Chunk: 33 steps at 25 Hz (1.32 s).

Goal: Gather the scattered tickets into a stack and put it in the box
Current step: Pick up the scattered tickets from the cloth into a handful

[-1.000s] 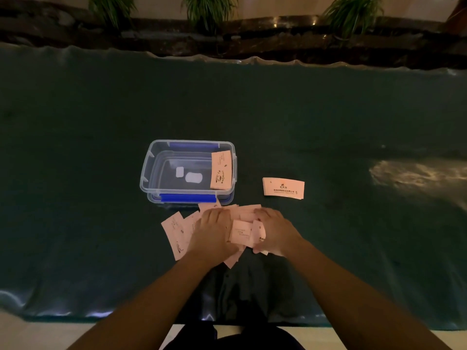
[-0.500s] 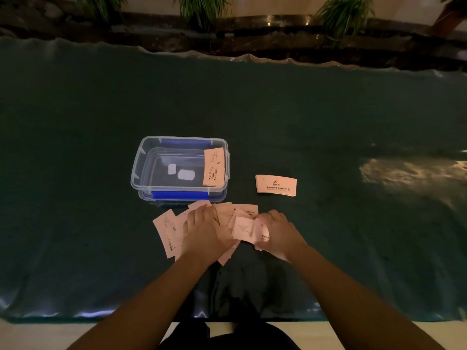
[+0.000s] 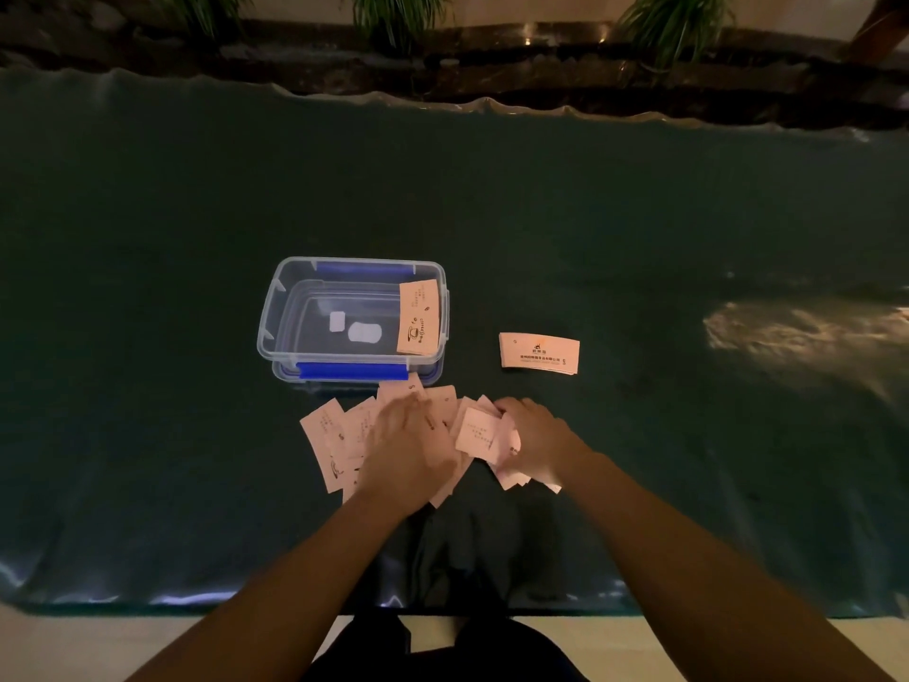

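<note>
Several pale pink tickets [image 3: 327,438] lie fanned out on the dark green cloth just in front of a clear plastic box [image 3: 275,307] with blue clips. My left hand [image 3: 406,447] lies flat on the middle of the pile, fingers spread. My right hand [image 3: 533,438] curls around a bunch of tickets [image 3: 479,433] at the pile's right side. One ticket [image 3: 418,317] leans inside the box against its right wall. A neat small stack of tickets [image 3: 538,354] sits apart on the cloth to the right of the box.
The green cloth [image 3: 147,386] covers a wide table; its near edge runs just below my forearms. Potted plants [image 3: 393,12] line a dark ledge behind the far edge. A bright patch of reflected light [image 3: 797,332] falls on the cloth at the right.
My right hand has drawn a bunch of tickets together and shifted slightly right of the pile. My left hand stays pressed on the spread tickets.
</note>
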Motion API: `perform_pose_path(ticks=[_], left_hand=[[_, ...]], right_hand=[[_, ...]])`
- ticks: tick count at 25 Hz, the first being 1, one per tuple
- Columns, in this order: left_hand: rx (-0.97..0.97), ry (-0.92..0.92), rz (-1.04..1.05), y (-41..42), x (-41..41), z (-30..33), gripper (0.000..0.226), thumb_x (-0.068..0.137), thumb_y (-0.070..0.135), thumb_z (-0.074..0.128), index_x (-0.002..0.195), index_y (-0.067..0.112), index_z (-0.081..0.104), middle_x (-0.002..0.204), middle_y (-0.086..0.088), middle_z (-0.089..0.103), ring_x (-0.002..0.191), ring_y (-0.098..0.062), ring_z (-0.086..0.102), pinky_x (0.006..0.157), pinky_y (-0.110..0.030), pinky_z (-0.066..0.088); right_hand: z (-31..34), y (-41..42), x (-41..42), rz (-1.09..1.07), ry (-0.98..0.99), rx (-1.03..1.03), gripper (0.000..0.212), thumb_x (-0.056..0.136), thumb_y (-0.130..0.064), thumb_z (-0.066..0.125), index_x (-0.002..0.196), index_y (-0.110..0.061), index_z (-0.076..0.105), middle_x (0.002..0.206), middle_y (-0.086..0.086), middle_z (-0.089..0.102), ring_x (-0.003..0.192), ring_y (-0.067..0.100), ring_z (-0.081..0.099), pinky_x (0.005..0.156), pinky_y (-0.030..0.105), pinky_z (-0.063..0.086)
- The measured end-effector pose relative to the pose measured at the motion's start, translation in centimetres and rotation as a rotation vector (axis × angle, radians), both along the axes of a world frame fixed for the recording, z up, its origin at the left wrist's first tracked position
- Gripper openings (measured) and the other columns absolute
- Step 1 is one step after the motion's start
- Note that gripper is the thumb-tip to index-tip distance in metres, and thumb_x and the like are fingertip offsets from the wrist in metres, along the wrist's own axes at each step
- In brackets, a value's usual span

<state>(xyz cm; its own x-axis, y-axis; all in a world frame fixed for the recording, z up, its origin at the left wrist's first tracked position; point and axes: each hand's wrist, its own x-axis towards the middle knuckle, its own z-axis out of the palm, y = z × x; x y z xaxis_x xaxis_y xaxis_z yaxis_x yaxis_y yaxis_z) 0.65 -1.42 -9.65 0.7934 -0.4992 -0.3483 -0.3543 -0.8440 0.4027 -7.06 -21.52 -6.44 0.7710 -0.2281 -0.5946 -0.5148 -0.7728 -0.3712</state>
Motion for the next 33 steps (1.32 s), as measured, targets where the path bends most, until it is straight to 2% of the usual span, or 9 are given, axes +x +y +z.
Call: perform_pose_path(ticks=[4,7,10,14,19,21,24,28,33], left_hand=[[0.048,0.014,0.330,1.7,1.9,-1.2,0.069,0.088,0.061,0.061,0.143,0.023,0.045,0.148,-0.003,0.053,0.140,-0.028,0.046,0.117,-0.051,0.035],[0.081,0.059,0.309,1.6,2.9,-1.7,0.050,0.092,0.058,0.056,0.131,0.027,0.061,0.139,0.000,0.061,0.135,-0.026,0.047,0.114,-0.050,0.034],[0.052,0.060,0.335,0.9,2.8,-1.2,0.045,0.095,0.051,0.061,0.133,0.027,0.062,0.144,-0.002,0.056,0.136,-0.028,0.045,0.115,-0.050,0.035],[0.089,0.027,0.153,0.0,1.7,0.0,0.047,0.099,0.048,0.055,0.141,0.028,0.059,0.152,0.001,0.050,0.142,-0.028,0.040,0.120,-0.049,0.029],[0.196,0.034,0.025,-1.4,-0.8,2.2,0.091,0.083,0.064,0.069,0.157,0.023,0.035,0.156,-0.003,0.040,0.144,-0.029,0.035,0.120,-0.048,0.030],[0.206,0.044,0.008,-1.8,-1.2,2.1,0.096,0.083,0.057,0.074,0.158,0.021,0.027,0.157,-0.005,0.038,0.143,-0.029,0.035,0.118,-0.047,0.033],[0.136,0.115,0.075,-1.8,-1.0,2.0,0.087,0.086,0.039,0.079,0.155,0.023,0.030,0.154,-0.006,0.040,0.140,-0.027,0.040,0.113,-0.044,0.041],[0.058,0.209,0.146,-0.8,0.4,2.3,0.073,0.083,0.033,0.085,0.144,0.026,0.047,0.145,-0.001,0.052,0.131,-0.023,0.050,0.107,-0.042,0.047],[-0.061,0.298,0.098,1.1,2.4,4.1,0.037,0.099,0.023,0.067,0.136,0.024,0.062,0.142,-0.001,0.063,0.124,-0.021,0.061,0.102,-0.038,0.053]], right_hand=[[-0.8,-0.4,-2.7,-0.305,-0.001,0.191,0.093,0.076,-0.027,0.092,0.152,-0.019,0.040,0.149,0.005,0.054,0.131,0.027,0.055,0.092,0.037,0.047],[-1.2,-0.3,-3.8,-0.490,-0.027,0.279,0.090,0.077,-0.030,0.093,0.150,-0.016,0.043,0.150,0.007,0.054,0.126,0.025,0.053,0.092,0.038,0.045],[-1.4,0.1,-4.5,-0.631,-0.063,0.357,0.080,0.077,-0.027,0.093,0.142,-0.014,0.049,0.142,0.007,0.059,0.113,0.019,0.052,0.088,0.037,0.044],[-1.7,0.9,-4.9,-0.797,-0.103,0.453,0.086,0.073,-0.032,0.095,0.144,-0.016,0.049,0.147,0.007,0.058,0.128,0.028,0.059,0.106,0.051,0.052],[-1.8,0.9,-5.3,-0.837,-0.143,0.492,0.091,0.076,-0.031,0.093,0.151,-0.015,0.043,0.151,0.008,0.054,0.135,0.030,0.054,0.106,0.048,0.049],[-1.7,0.9,-5.6,-0.845,-0.148,0.489,0.089,0.075,-0.031,0.094,0.148,-0.016,0.045,0.148,0.008,0.057,0.131,0.029,0.057,0.106,0.048,0.051],[-1.6,1.0,-6.2,-0.845,-0.148,0.476,0.088,0.076,-0.032,0.094,0.148,-0.016,0.045,0.150,0.007,0.055,0.136,0.030,0.054,0.106,0.049,0.049],[-1.4,0.7,-7.0,-0.847,-0.149,0.475,0.089,0.076,-0.034,0.094,0.148,-0.015,0.045,0.151,0.007,0.055,0.135,0.030,0.055,0.105,0.048,0.051],[-0.9,0.5,-7.3,-0.849,-0.156,0.487,0.089,0.076,-0.034,0.093,0.149,-0.015,0.044,0.150,0.007,0.056,0.132,0.030,0.057,0.106,0.049,0.051]])
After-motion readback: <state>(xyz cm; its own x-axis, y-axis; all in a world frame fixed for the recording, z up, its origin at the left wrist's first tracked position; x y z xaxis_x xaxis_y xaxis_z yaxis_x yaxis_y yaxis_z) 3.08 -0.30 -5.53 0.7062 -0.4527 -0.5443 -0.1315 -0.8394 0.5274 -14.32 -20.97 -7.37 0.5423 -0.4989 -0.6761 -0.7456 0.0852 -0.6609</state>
